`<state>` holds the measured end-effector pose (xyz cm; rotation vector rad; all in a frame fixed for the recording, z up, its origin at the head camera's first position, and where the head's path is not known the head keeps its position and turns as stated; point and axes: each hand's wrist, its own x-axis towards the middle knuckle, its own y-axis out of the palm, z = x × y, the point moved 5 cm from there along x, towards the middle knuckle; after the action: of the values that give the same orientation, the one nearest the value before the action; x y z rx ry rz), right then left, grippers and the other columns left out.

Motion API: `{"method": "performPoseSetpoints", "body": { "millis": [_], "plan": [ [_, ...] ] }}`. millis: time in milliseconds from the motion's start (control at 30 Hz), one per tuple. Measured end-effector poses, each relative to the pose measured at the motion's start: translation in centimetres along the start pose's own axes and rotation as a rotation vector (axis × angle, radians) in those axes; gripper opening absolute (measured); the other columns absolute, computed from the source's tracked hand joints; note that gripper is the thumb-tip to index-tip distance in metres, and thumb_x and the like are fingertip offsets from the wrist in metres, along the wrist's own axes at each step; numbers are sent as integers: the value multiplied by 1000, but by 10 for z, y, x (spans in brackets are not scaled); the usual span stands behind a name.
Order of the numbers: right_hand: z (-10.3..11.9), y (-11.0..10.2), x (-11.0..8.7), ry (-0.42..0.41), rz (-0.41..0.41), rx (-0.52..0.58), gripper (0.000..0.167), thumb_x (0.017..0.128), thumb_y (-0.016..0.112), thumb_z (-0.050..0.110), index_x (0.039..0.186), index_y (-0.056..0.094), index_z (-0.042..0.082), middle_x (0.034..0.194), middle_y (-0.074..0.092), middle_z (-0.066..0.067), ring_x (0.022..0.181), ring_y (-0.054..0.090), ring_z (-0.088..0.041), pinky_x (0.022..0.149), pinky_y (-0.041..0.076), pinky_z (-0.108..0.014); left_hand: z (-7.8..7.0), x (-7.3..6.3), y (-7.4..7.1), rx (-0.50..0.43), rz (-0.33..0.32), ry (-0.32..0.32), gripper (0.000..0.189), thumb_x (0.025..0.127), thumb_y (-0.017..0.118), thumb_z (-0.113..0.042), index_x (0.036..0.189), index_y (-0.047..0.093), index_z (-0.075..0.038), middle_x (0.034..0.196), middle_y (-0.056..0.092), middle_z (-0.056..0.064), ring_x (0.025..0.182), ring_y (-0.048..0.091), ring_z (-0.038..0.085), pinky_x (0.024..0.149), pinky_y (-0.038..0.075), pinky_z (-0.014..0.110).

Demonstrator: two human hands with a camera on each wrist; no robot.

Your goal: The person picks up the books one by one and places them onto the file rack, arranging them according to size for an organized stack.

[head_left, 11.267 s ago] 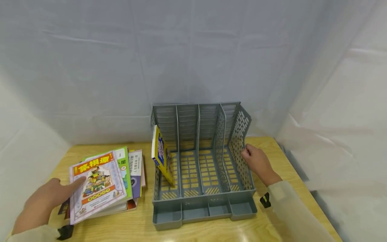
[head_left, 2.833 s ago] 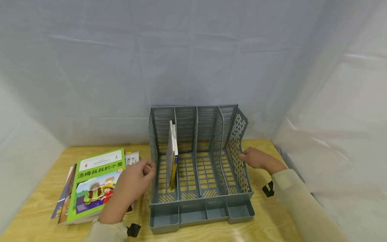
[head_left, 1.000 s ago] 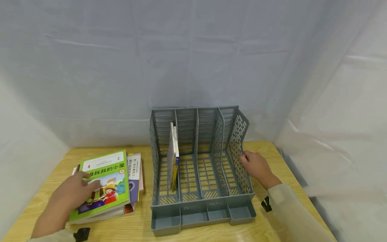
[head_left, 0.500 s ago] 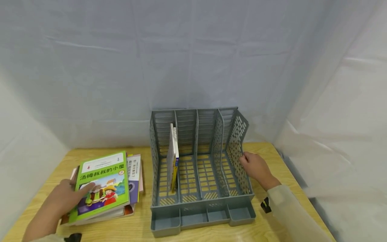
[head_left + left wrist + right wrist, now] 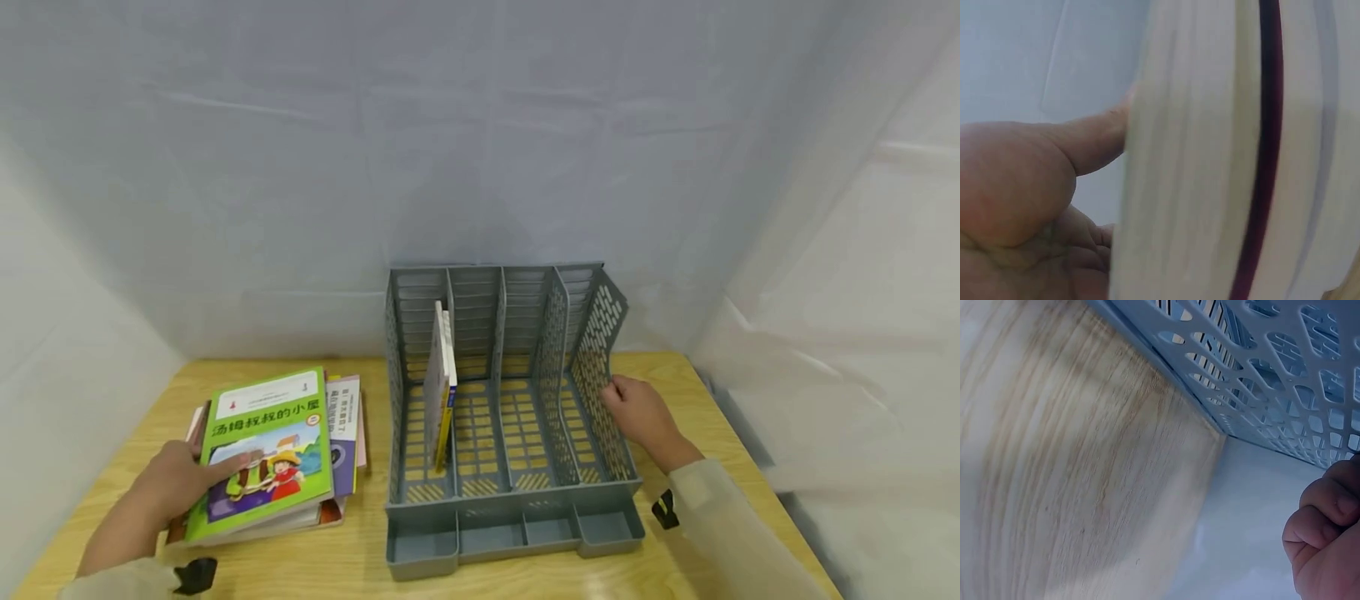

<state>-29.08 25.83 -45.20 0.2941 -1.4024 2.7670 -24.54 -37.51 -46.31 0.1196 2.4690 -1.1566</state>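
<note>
At the left, my left hand (image 5: 168, 485) holds a green-covered picture book (image 5: 288, 417) by its left edge, thumb lying over the cover. That book tops a pile of several books; a white-and-purple one (image 5: 345, 454) sticks out at the right. In the left wrist view the page edges (image 5: 1179, 156) fill the middle, with the thumb (image 5: 1097, 140) against the cover side. My right hand (image 5: 643, 417) grips the right wall of a grey desk file rack (image 5: 517, 507), fingers curled. A yellow book (image 5: 446, 429) and a pale book (image 5: 435, 379) stand upright in the rack's leftmost compartment.
The rack has several tall compartments with perforated walls, and small trays (image 5: 420, 546) along its front. Everything rests on a wooden table (image 5: 300, 571). White sheeting (image 5: 465, 150) hangs behind and at both sides. Black straps (image 5: 197, 575) show at both wrists.
The pale pink book has gone from the pile's top into the rack beside the yellow one, which now stands straighter. My left hand has returned from the rack to the green book. The right hand stays.
</note>
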Motion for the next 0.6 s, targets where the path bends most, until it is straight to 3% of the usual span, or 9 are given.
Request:
{"method": "performPoseSetpoints", "body": {
  "millis": [100,200,267,333,433,533,600],
  "plan": [
    [-1,0,1,4,-6,-3,35,108,41,17,72,40,13,58,37,-1,50,27,-16,52,30,-32,-3,0,0,20,-26,66,95,89,67,-71,113,52,20,92,61,23,73,65,20,62,57,36],
    [-1,-1,1,-3,-10,3,36,108,41,17,72,40,12,58,37,-1,50,28,-17,52,30,-32,-8,-3,1,100,-72,167,91,96,64,-62,125,49,23,102,59,34,83,65,29,68,55,43],
    [0,-1,3,-10,-14,11,36,108,41,18,72,40,13,58,37,-1,50,28,-17,52,30,-33,-8,-6,0,170,-106,206,96,99,59,-61,137,41,25,115,55,45,94,63,44,76,55,52],
    [1,-1,5,-18,-18,18,35,108,41,18,73,40,13,58,37,-1,50,27,-17,52,30,-33,-4,-9,-1,229,-145,179,105,98,53,-68,147,31,23,128,45,51,105,55,57,81,51,61],
    [1,-1,5,-16,-21,19,34,107,41,17,73,40,13,58,36,-1,50,26,-17,52,29,-32,9,-14,1,265,-192,47,120,91,49,-82,148,28,22,129,39,53,110,45,63,84,45,67],
    [0,-1,2,-10,-22,14,34,106,42,16,72,40,13,58,36,-1,50,27,-17,52,29,-32,19,-18,5,262,-212,-35,129,84,50,-88,142,35,25,116,48,48,99,50,56,79,46,62],
    [-1,0,1,-8,-16,11,35,106,43,16,72,40,13,57,37,0,50,28,-17,52,30,-32,22,-20,8,258,-190,-40,130,83,50,-89,137,37,29,107,54,43,91,54,48,76,49,58]
  ]
}}
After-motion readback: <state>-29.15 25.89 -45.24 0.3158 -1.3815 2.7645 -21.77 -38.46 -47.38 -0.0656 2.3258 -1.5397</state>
